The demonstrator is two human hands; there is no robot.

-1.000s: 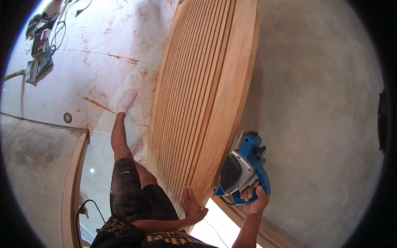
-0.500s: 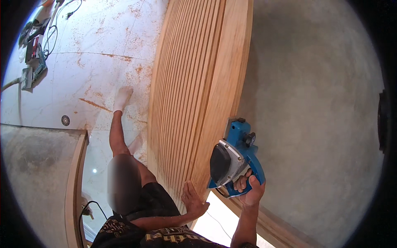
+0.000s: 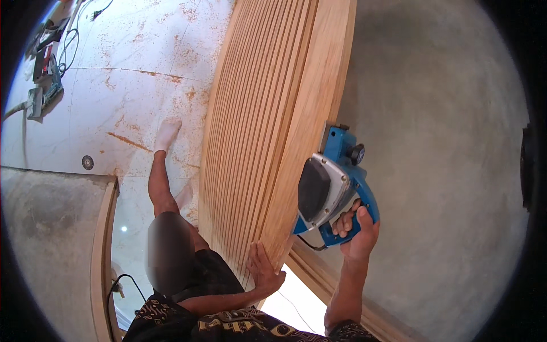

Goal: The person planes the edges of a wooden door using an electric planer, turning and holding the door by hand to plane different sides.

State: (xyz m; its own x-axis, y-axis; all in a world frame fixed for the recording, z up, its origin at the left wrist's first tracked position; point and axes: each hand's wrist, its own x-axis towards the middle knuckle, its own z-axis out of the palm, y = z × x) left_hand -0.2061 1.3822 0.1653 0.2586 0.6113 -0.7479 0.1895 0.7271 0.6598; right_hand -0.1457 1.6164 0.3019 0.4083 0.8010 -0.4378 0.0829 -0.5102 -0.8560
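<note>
A pale wooden panel with long parallel grooves [image 3: 253, 114] stands along the middle of the view, its plain border on the right. My right hand [image 3: 359, 228] is closed round the handle of a blue electric planer [image 3: 327, 182] with a silver-and-black side housing, which sits at the panel's right edge. My left hand [image 3: 263, 268] lies on the lower part of the panel, fingers extended and thumb at the right edge, below and left of the planer. A black cord runs from the planer's back.
Power tools and cables [image 3: 48, 80] lie upper left on the white tiled floor [image 3: 125, 102], among sawdust. My socked foot [image 3: 168, 134] is left of the panel. A wood-edged opening [image 3: 105, 228] is lower left, a grey wall [image 3: 433, 114] right, a bright opening [image 3: 290, 302] below.
The planer in my right hand has moved up along the panel's right edge. My left hand has shifted slightly upward, still on the panel.
</note>
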